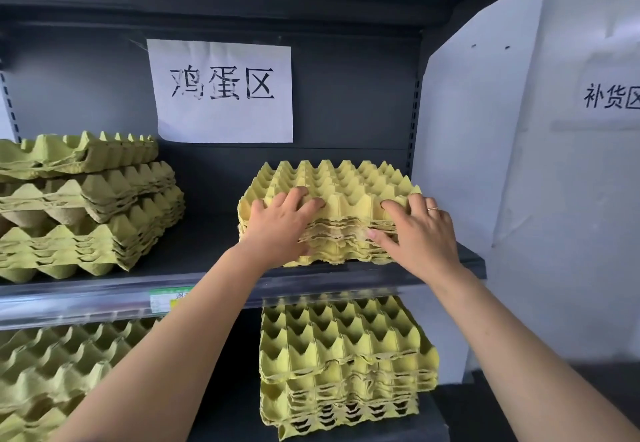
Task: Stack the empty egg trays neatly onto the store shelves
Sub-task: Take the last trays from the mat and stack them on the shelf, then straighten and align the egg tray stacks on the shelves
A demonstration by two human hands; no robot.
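A small stack of yellow-green pulp egg trays [343, 182] rests on the dark middle shelf [207, 251], right of centre. My left hand [282, 220] grips the stack's front left corner, fingers on the top tray and thumb down the edge. My right hand [420, 230], with a ring on one finger, grips the front right corner the same way. Both hands hold the stack where it sits near the shelf's front edge.
A taller, uneven stack of trays [86, 206] fills the shelf's left end. Below, more stacks stand at the right [346, 362] and left [45, 376]. A paper sign [221, 91] hangs on the back panel. A white side panel [485, 130] borders the shelf on the right.
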